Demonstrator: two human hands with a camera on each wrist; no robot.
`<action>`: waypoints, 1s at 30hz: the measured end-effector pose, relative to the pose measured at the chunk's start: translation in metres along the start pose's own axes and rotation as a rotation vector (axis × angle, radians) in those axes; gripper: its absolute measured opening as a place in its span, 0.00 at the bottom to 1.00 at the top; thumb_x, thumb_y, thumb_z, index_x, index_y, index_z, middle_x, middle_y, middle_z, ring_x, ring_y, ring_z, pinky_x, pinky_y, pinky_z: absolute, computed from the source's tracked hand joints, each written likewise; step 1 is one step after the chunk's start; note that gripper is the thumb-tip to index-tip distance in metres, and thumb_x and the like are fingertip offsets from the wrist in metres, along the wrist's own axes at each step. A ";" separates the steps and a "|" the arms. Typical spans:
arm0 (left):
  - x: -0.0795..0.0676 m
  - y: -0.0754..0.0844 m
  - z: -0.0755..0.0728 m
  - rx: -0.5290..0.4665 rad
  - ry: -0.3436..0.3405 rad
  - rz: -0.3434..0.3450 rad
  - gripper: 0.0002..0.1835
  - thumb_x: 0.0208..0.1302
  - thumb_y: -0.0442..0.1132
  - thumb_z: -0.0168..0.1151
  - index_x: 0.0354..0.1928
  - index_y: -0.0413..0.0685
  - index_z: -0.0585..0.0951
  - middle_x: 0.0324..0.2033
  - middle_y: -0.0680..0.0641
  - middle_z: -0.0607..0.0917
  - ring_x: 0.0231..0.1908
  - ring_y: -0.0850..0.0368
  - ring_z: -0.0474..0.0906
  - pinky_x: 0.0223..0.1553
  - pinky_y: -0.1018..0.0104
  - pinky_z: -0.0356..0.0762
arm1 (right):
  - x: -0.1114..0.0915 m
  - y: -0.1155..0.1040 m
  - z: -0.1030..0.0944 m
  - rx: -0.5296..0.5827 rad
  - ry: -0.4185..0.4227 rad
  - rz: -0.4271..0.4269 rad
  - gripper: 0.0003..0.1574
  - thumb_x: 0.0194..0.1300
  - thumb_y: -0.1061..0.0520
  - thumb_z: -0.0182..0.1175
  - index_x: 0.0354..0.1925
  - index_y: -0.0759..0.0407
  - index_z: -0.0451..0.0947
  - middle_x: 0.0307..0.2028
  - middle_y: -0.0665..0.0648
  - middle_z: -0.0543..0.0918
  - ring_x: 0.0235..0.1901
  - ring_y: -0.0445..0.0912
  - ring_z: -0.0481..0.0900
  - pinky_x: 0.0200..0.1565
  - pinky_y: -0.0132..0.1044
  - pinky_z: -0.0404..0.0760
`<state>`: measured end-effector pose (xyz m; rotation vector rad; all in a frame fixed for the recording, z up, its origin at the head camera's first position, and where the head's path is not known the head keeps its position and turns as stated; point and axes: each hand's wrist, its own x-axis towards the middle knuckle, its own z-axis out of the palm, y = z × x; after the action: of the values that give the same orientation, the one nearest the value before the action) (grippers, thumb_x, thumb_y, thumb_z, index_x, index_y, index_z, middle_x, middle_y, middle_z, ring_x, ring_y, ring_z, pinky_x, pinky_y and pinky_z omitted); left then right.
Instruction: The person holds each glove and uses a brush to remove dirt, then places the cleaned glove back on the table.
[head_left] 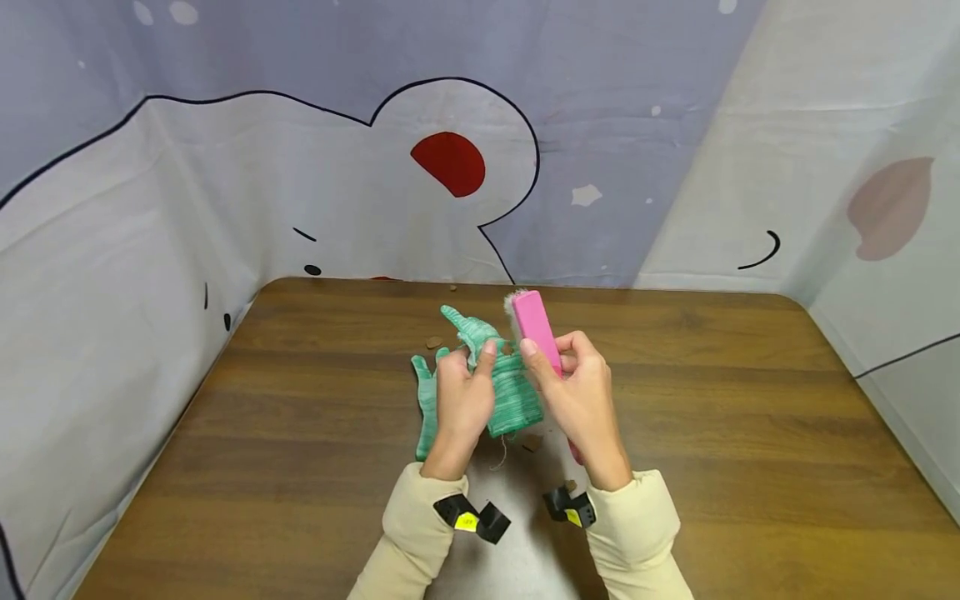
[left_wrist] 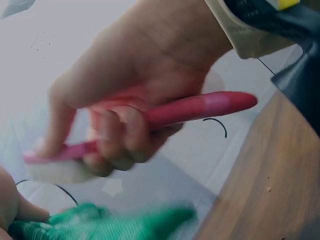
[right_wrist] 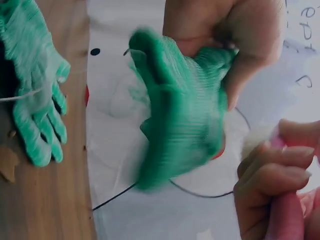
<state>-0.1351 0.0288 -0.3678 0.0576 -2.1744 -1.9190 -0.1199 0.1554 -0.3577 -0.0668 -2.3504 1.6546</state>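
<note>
My left hand (head_left: pixel 466 392) pinches a green knitted glove (head_left: pixel 515 396) between thumb and fingers, holding it up over the table. In my right hand (head_left: pixel 577 400) is a pink brush (head_left: pixel 535 321) with whitish bristles (left_wrist: pixel 60 172); the fingers curl round its handle (left_wrist: pixel 200 109) and the thumb lies along its back. The bristles face the held glove, close to its upper part; whether they touch cannot be told. A second green glove (head_left: pixel 425 404) lies on the table beside my left hand, and shows flat with its fingers spread in the right wrist view.
Small brown scraps, such as one scrap (head_left: pixel 532 442) near the held glove and another scrap (head_left: pixel 434 342) farther back, lie on the wooden table (head_left: pixel 300 433). A printed cloth (head_left: pixel 330 183) hangs behind the table's back edge and along its sides.
</note>
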 end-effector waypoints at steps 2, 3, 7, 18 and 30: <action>0.000 0.000 0.001 -0.005 -0.001 -0.003 0.12 0.64 0.37 0.55 0.27 0.36 0.79 0.19 0.52 0.73 0.27 0.60 0.68 0.30 0.66 0.70 | -0.003 -0.004 0.002 0.062 -0.020 -0.039 0.24 0.57 0.43 0.62 0.37 0.61 0.71 0.22 0.63 0.82 0.18 0.51 0.80 0.17 0.35 0.75; 0.000 0.000 0.001 -0.011 -0.005 0.001 0.11 0.64 0.37 0.55 0.28 0.35 0.80 0.20 0.51 0.73 0.28 0.61 0.68 0.31 0.66 0.70 | -0.004 -0.006 0.003 0.092 -0.036 -0.054 0.23 0.57 0.44 0.62 0.37 0.61 0.70 0.21 0.63 0.81 0.17 0.52 0.79 0.16 0.35 0.75; -0.001 0.001 0.002 -0.197 -0.028 -0.070 0.13 0.66 0.39 0.53 0.32 0.35 0.79 0.24 0.50 0.76 0.29 0.62 0.70 0.32 0.68 0.70 | -0.006 -0.007 0.009 0.112 -0.076 -0.073 0.22 0.58 0.45 0.62 0.36 0.61 0.70 0.18 0.61 0.78 0.13 0.47 0.74 0.14 0.35 0.72; -0.001 0.000 0.000 -0.261 0.003 -0.071 0.14 0.67 0.38 0.53 0.23 0.41 0.73 0.16 0.53 0.65 0.23 0.62 0.66 0.28 0.68 0.67 | 0.000 0.005 0.011 -0.089 0.027 -0.061 0.25 0.55 0.41 0.63 0.35 0.61 0.73 0.22 0.57 0.83 0.20 0.43 0.78 0.22 0.36 0.74; -0.001 0.008 -0.009 0.020 0.081 0.110 0.11 0.65 0.37 0.55 0.30 0.37 0.81 0.26 0.46 0.82 0.34 0.59 0.74 0.39 0.61 0.74 | 0.012 0.021 -0.002 -0.124 0.060 0.033 0.25 0.56 0.41 0.62 0.34 0.61 0.71 0.18 0.57 0.80 0.16 0.42 0.73 0.19 0.34 0.71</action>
<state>-0.1312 0.0216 -0.3596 0.0178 -2.0991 -1.8035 -0.1332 0.1673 -0.3746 -0.1776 -2.4159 1.4986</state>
